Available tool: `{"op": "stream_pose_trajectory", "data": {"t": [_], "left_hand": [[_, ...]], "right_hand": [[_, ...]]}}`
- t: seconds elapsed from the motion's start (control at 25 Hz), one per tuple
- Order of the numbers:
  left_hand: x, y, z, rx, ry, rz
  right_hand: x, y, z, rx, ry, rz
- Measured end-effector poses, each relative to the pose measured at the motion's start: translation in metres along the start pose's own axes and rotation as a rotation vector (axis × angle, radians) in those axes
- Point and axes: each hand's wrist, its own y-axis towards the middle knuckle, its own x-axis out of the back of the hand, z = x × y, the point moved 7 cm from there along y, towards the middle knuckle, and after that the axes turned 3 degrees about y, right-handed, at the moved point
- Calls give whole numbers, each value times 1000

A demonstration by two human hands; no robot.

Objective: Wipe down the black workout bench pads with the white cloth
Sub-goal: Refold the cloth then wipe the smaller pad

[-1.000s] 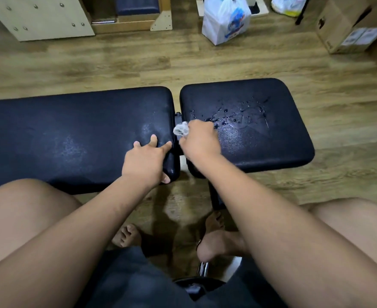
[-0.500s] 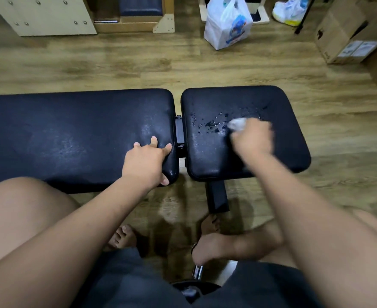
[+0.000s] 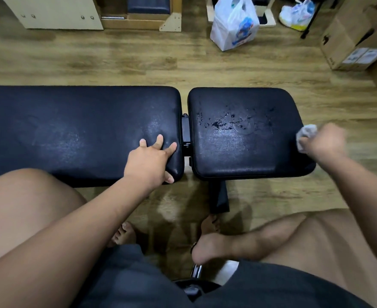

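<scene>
The right hand [image 3: 324, 142] is curled tight around the crumpled white cloth [image 3: 306, 135], which bulges from the fist at its 9 o'clock side, right at the 3 o'clock edge of the short pad [image 3: 245, 156]. Water drops [image 3: 225, 123] lie on that pad, toward 9 o'clock from the cloth and apart from it. The left hand [image 3: 148, 161] presses flat, fingers straight and spread, on the long pad's [image 3: 72, 130] 3 o'clock end.

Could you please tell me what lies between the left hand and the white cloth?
Head view: the black hinge bracket, then the smaller pad, wet with droplets, separate the left hand from the white cloth.
</scene>
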Motion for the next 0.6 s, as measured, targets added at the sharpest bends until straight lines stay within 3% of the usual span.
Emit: {"op": "stream_pose_trajectory", "data": {"t": [0.08,0.2,0.36,0.48,0.6], "left_hand": [[0,3,-2,6,-7,14],[1,6,-4,4,-19,37],[2,4,-3,-13,-8,67],[15,8,1,-49,-8,35],[17,21,10,-4,-101,88]], "right_hand": [[1,0,-2,-43,10,-41],[-28,-38,76,52,171,-65],[-73,-108,208,337,299,147],[-67,-88,182,279,292,165],[-25,-36,75,115,185,56]]}}
